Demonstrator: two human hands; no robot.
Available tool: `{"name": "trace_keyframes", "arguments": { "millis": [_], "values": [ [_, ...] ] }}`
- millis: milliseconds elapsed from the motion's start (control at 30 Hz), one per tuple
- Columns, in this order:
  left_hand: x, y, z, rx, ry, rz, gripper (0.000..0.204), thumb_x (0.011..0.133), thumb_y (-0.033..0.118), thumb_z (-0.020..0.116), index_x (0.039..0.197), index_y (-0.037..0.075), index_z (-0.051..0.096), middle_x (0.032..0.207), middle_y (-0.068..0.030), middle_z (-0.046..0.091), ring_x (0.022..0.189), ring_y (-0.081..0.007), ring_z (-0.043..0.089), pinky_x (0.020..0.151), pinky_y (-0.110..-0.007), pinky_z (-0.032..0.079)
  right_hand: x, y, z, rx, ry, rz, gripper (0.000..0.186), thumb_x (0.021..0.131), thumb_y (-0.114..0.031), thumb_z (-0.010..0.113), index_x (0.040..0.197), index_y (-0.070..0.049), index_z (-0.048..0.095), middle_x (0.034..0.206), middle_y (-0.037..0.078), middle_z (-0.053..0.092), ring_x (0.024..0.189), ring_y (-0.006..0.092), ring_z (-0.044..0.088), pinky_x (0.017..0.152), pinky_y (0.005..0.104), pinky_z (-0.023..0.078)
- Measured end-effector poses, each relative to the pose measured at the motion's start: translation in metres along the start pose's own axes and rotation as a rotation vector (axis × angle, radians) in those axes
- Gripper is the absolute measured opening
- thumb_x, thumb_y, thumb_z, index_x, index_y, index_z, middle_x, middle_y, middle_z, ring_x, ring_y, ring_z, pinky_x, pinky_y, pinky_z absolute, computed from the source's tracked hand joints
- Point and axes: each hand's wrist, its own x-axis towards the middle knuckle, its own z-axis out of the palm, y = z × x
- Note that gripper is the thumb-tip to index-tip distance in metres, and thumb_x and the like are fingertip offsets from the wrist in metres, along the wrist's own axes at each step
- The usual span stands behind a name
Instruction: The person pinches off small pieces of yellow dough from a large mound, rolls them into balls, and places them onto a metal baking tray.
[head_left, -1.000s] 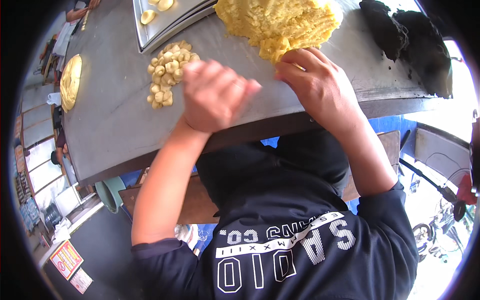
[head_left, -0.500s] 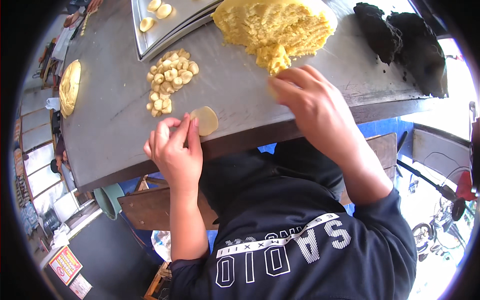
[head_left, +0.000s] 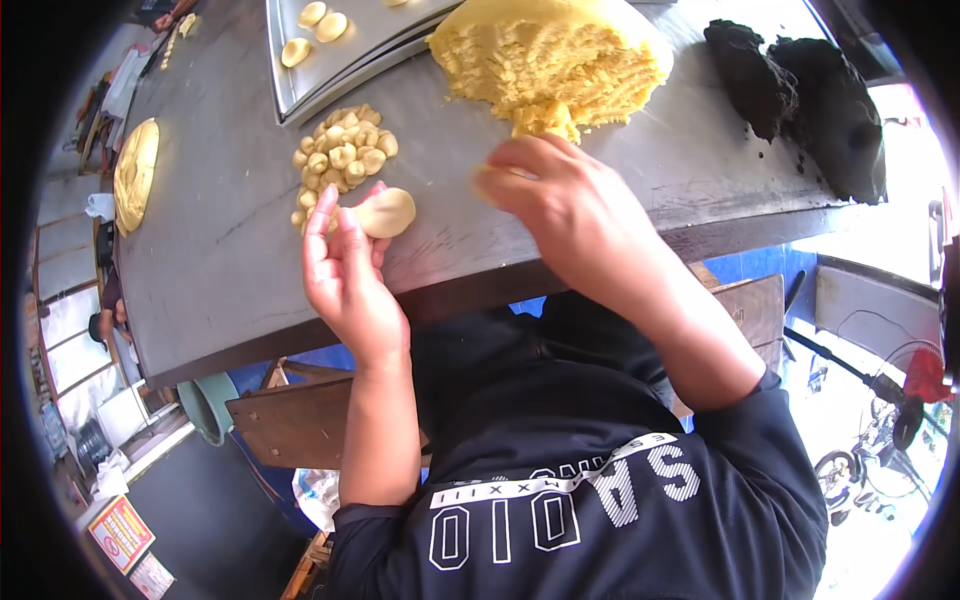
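My left hand has a thin, flattened dough disc pinched at its edge, with the palm turned up under it. In front of that hand lies a heap of small dough balls. My right hand is closed, its fingertips smeared by motion, around what looks like a pinch of yellow filling. Just beyond it sits a large crumbly yellow mound of filling, whose near end is partly hidden by the hand.
A metal tray with several round dough pieces stands at the back. To the left a big folded slab of dough rests on the metal table. Black crumpled plastic lies at the right. A wooden bench is below the table.
The dough disc has moved a little away from me and left, with my left palm turned up beneath it. My right hand has shifted left from the filling toward the disc.
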Motion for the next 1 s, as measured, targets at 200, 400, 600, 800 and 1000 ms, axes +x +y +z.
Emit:
{"name": "trace_keyframes", "arguments": {
  "millis": [200,400,600,800,1000],
  "values": [
    [0.004,-0.007,-0.011,0.146,-0.034,-0.037,0.052,0.124,0.026,0.061,0.164,-0.006,0.055,0.150,-0.0286,0.072,0.138,-0.0317,0.074,0.115,-0.045,0.062,0.035,-0.015,0.028,0.036,-0.073,-0.076,0.023,0.094,-0.004,0.072,0.117,-0.002,0.075,0.117,0.013,0.075,0.109,0.0375,0.074,0.095,0.0462,0.063],
    [-0.020,0.006,0.012,-0.045,-0.271,0.005,0.060,0.126,0.029,0.054,0.174,-0.005,0.043,0.171,-0.0240,0.058,0.149,-0.0316,0.067,0.124,-0.047,0.054,0.025,-0.025,0.037,0.244,0.192,-0.075,0.012,0.094,-0.007,0.073,0.105,-0.002,0.075,0.107,0.016,0.074,0.105,0.0395,0.076,0.088,0.0473,0.065],
    [0.014,-0.003,-0.019,0.704,-0.509,0.393,0.029,0.094,0.004,0.088,0.121,-0.002,0.079,0.111,-0.0104,0.081,0.095,-0.0239,0.079,0.084,-0.038,0.063,0.011,-0.024,0.015,0.538,0.148,-0.099,0.030,0.093,-0.001,0.087,0.122,-0.003,0.080,0.120,0.013,0.078,0.100,0.0343,0.081,0.082,0.0424,0.067],
    [0.016,-0.002,0.002,0.820,-0.523,0.548,0.036,0.076,0.008,0.099,0.103,0.003,0.076,0.095,-0.0091,0.075,0.081,-0.0332,0.076,0.070,-0.044,0.058,-0.005,-0.027,0.022,0.275,0.122,-0.207,0.017,0.091,-0.011,0.077,0.107,-0.008,0.079,0.113,0.010,0.075,0.103,0.0327,0.076,0.084,0.0436,0.066],
    [0.019,0.004,0.003,0.594,-0.741,0.371,0.057,0.059,0.025,0.112,0.094,0.004,0.071,0.084,-0.0091,0.072,0.074,-0.0330,0.073,0.067,-0.042,0.058,0.001,-0.017,0.010,0.406,0.114,-0.118,0.031,0.086,-0.013,0.085,0.116,-0.009,0.079,0.116,0.011,0.073,0.107,0.0354,0.074,0.091,0.0461,0.064]
  ]
}}
